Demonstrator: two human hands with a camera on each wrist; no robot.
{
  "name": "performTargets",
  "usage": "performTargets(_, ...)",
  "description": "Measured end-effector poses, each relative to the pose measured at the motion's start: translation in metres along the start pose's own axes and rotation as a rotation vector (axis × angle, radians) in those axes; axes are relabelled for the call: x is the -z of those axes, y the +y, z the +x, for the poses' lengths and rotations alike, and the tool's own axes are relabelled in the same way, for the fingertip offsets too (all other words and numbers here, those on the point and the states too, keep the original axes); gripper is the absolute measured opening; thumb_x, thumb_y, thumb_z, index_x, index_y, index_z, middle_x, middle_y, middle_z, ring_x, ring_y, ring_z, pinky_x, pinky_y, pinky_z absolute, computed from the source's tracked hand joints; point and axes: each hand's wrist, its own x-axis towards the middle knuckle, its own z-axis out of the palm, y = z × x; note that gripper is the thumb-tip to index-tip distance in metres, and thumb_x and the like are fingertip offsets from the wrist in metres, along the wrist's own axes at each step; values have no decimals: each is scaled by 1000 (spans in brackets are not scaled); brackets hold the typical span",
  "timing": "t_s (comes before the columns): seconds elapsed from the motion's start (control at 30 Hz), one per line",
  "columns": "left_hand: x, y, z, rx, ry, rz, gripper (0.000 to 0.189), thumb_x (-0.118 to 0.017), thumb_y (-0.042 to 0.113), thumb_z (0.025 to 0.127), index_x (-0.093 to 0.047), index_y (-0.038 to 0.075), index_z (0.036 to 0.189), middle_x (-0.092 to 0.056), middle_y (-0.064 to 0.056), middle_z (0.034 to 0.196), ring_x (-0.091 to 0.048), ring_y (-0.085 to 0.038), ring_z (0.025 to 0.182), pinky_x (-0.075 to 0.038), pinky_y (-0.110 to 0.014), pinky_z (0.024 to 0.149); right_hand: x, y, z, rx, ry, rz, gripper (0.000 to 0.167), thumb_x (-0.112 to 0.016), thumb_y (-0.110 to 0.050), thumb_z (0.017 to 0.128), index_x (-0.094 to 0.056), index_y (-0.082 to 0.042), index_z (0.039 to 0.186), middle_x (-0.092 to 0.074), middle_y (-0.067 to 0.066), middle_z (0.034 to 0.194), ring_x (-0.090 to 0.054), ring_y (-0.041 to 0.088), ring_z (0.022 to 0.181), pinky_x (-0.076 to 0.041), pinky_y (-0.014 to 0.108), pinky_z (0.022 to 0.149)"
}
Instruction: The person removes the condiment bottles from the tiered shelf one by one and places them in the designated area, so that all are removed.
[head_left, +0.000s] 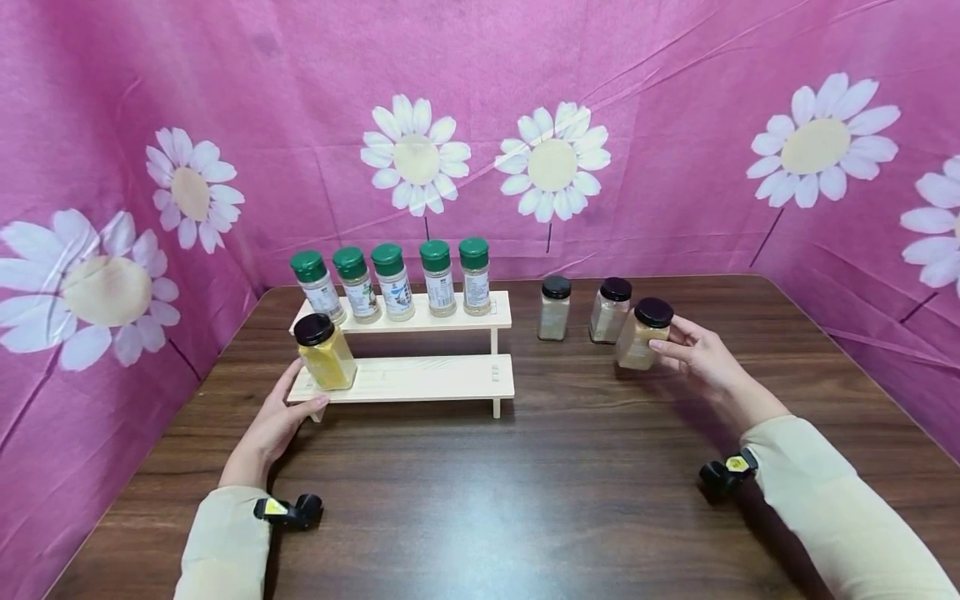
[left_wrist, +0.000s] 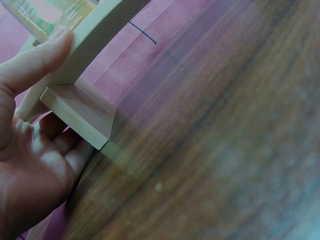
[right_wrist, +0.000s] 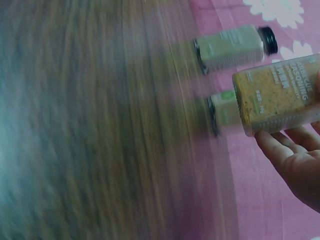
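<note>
My left hand (head_left: 272, 423) grips the left end of a two-step wooden spice rack (head_left: 431, 379). In the left wrist view its thumb lies along the board's edge and the fingers curl behind the rack's leg (left_wrist: 80, 112). A black-lidded jar of yellow powder (head_left: 330, 365) stands on the lower step, right by that hand. My right hand (head_left: 708, 365) holds a black-lidded seasoning jar (head_left: 634, 345) by its side. Seen from the right wrist, this jar (right_wrist: 275, 95) has speckled tan contents and white lettering, and appears raised off the table.
Several green-capped spice bottles (head_left: 396, 292) line the upper step. Two more black-lidded jars, one pale (head_left: 554, 317) and one beside it (head_left: 607, 317), stand on the dark wooden table (head_left: 465, 483) right of the rack. A pink flowered cloth (head_left: 480, 50) hangs behind and at both sides.
</note>
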Motion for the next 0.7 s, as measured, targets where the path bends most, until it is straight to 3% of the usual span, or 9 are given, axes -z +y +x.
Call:
performTargets(0.3, -1, 3, -1, -4, -1, 0, 84, -56, -3, 79, 0, 15, 139, -4, -15, 141, -15, -23, 123, -17, -32, 99, 27, 3, 6, -2, -43, 78, 38, -51, 9, 81, -57, -14, 111, -60, 6, 101, -56, 16, 91, -46, 29, 74)
performTargets(0.7, -1, 2, -1, -15, -4, -9, 85, -57, -4, 79, 0, 14, 139, -3, -16, 140, -14, -23, 123, -18, -29, 99, 43, -3, 13, -56, -45, 52, 41, -46, 12, 83, -59, -17, 107, -60, 4, 100, -55, 14, 91, -46, 28, 75)
